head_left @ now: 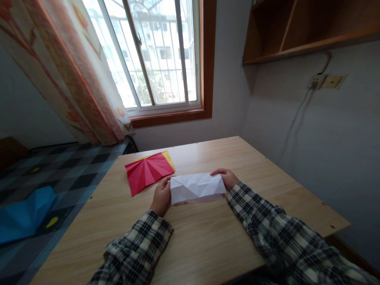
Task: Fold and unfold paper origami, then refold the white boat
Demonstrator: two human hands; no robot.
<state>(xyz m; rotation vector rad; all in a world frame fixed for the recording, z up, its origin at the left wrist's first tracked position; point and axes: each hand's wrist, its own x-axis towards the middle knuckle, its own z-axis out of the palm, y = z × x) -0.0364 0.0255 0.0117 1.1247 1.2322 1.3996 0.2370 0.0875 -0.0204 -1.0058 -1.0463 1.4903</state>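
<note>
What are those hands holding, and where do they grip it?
A folded white paper on the table: left hand at its left end, right hand at its right end.

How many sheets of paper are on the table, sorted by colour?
White paper, folded, held at both ends by the left hand and right hand: 1
Red paper, creased: 1
Yellow paper, under the red: 1
Total: 3

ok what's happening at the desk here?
A person in a plaid shirt holds a creased white paper flat on the wooden table, folded into a wide strip. The left hand grips its left end and the right hand its right end. A creased red sheet lies just beyond to the left, untouched, on top of a yellow sheet.
</note>
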